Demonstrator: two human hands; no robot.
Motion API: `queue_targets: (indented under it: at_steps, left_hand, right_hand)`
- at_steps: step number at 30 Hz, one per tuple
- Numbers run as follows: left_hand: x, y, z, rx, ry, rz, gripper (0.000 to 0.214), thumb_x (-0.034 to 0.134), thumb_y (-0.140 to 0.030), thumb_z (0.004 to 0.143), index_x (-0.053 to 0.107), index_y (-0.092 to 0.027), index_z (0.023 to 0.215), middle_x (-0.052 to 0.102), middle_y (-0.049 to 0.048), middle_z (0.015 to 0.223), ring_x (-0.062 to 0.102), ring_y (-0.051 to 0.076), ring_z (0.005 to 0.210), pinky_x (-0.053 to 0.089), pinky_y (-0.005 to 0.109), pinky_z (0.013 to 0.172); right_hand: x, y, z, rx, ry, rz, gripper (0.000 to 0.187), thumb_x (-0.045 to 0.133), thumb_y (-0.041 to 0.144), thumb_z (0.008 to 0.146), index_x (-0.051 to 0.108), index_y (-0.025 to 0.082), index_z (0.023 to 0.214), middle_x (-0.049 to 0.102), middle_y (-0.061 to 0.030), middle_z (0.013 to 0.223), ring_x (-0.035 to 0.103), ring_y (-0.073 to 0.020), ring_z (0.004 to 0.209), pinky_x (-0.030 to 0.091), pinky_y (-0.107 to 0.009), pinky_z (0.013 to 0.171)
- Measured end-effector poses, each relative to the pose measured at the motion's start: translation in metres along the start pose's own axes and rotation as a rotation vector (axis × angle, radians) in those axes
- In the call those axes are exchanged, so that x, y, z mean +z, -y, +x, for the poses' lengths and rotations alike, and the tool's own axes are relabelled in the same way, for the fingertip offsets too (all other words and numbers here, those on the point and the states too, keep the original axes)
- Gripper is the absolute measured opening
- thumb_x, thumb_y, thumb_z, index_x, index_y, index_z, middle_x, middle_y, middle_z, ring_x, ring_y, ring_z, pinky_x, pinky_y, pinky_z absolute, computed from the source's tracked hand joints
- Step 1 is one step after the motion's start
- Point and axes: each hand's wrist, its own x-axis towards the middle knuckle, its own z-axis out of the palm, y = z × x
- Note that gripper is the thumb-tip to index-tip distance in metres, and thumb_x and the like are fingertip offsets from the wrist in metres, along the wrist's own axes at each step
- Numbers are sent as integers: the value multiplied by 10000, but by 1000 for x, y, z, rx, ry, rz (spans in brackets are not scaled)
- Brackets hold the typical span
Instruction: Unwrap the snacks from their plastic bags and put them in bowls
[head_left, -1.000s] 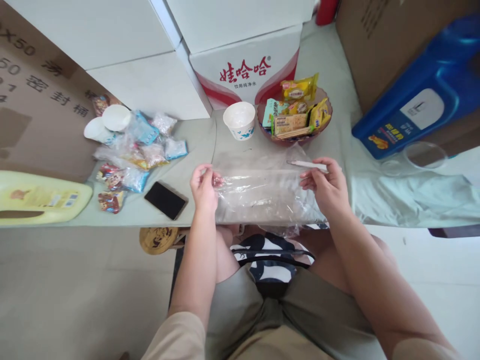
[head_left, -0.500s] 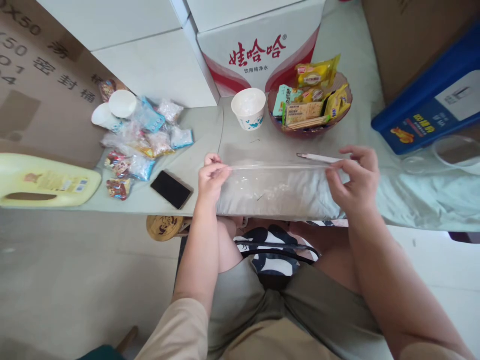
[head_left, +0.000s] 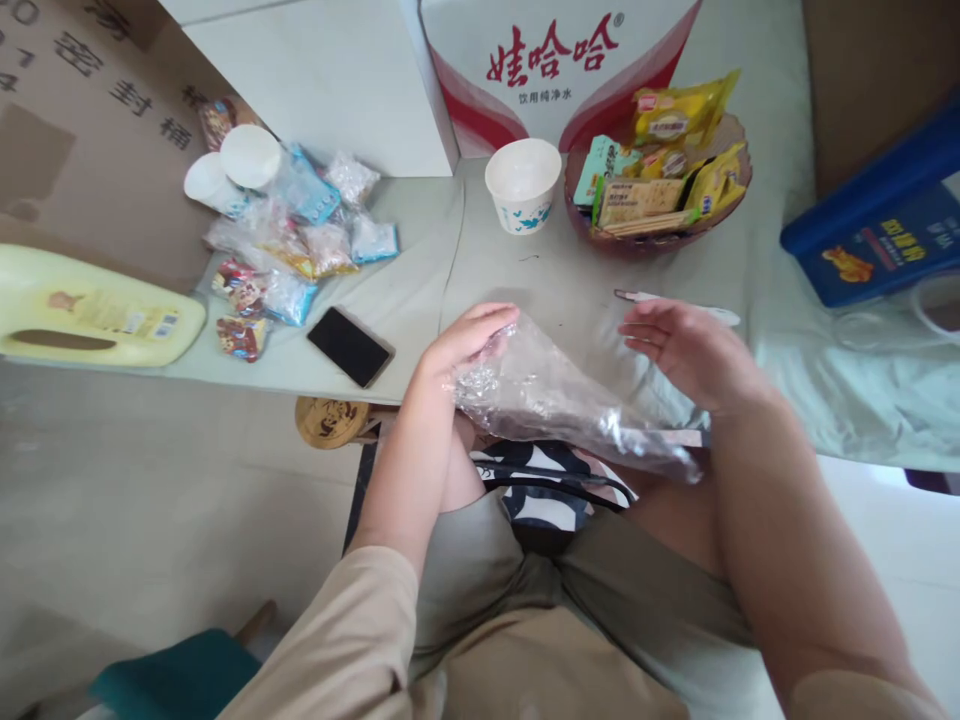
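Note:
My left hand (head_left: 474, 340) is closed on one end of a clear plastic bag (head_left: 559, 390), which droops to the right over the table's front edge above my lap. My right hand (head_left: 679, 350) is apart from the bag, its fingers loosely extended with nothing seen between them. Just behind that hand a white pen-like tool (head_left: 645, 296) lies on the cloth, partly hidden by the fingers. Beyond the hands stands a white paper cup with blue print (head_left: 523, 188), and a small dark thread-like bit (head_left: 529, 257) lies in front of it.
A snack bowl (head_left: 652, 238) sits right of the cup, before a white-and-red carton (head_left: 555, 70). To the left are a phone (head_left: 350, 346), several small packets (head_left: 322, 245) and a yellow jug (head_left: 105, 310). A blue container (head_left: 870, 230) stands at right.
The bag, earlier stretched flat between both hands, now hangs from my left hand alone. My right hand has let go of it. The camera view has shifted slightly.

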Motion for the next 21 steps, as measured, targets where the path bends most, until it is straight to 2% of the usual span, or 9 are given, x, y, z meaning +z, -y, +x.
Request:
queue_targets:
  at_steps: [2, 4, 6, 8, 10, 12, 15, 17, 21]
  left_hand:
    - [11, 0, 0, -30, 48, -5, 284, 805, -445, 832, 708, -179, 841, 510, -54, 461, 367, 49, 317, 116, 197, 378]
    - [22, -1, -1, -37, 75, -83, 276, 836, -410, 798, 699, -171, 802, 532, -51, 504, 418, 49, 359, 190, 193, 378]
    - [28, -3, -3, -21, 89, -220, 311, 830, -436, 790, 682, -163, 766, 564, -39, 550, 471, 55, 411, 290, 190, 404]
    - [30, -4, -6, -20, 129, -381, 448, 720, -609, 835, 704, -162, 816, 632, -1, 622, 541, 85, 474, 397, 207, 458]
    - [30, -5, -7, -20, 185, -535, 720, 488, -827, 850, 737, -162, 966, 725, 63, 770, 661, 153, 624, 517, 261, 570]
    - [32, -4, -8, 1, 263, -596, 915, 350, -927, 808, 726, -156, 1125, 773, 129, 1003, 741, 249, 919, 588, 347, 751]
    - [35, 0, -7, 26, 389, -448, 835, 628, -829, 737, 684, -170, 1245, 737, 167, 1259, 691, 332, 1197, 582, 424, 915]
    - [37, 2, -5, -9, 379, -252, 699, 825, -581, 697, 675, -181, 1251, 765, 148, 1203, 747, 284, 1053, 598, 373, 848]
    - [34, 2, -3, -38, 237, -39, 455, 750, -367, 796, 680, -181, 1206, 728, 7, 650, 628, 123, 469, 439, 205, 459]
  right_hand:
    - [22, -6, -1, 71, 194, -53, 535, 836, 532, 759, 679, 300, 1216, 725, -75, 1261, 717, -243, 1113, 579, -440, 988]
    - [44, -10, -5, 179, 437, -126, 564, 843, 512, 772, 665, 260, 1244, 746, -88, 1176, 729, -224, 1011, 599, -409, 898]
    - [62, -11, -10, 261, 646, -182, 410, 801, 525, 817, 725, 191, 1042, 753, -55, 891, 695, -163, 758, 578, -311, 707]
    - [73, -14, -14, 282, 699, -157, 391, 749, 555, 857, 708, 170, 804, 669, -9, 653, 577, -109, 546, 479, -251, 533]
    - [79, -18, -15, 264, 556, -48, 419, 743, 581, 849, 663, 186, 732, 606, 18, 566, 498, -92, 455, 405, -240, 449]
    - [81, -22, -12, 204, 311, 60, 417, 783, 585, 799, 618, 209, 729, 581, 35, 551, 488, -92, 437, 390, -236, 425]
    - [80, -25, -4, 94, 25, 53, 415, 798, 565, 781, 561, 227, 740, 537, 60, 529, 487, -88, 437, 394, -225, 424]
    - [77, -23, -1, 71, -51, -31, 389, 776, 560, 800, 562, 236, 823, 547, 71, 527, 489, -90, 426, 391, -223, 420]
    - [66, -16, -1, 41, -86, -168, 363, 719, 525, 850, 544, 265, 1033, 595, 81, 563, 510, -102, 424, 398, -228, 423]
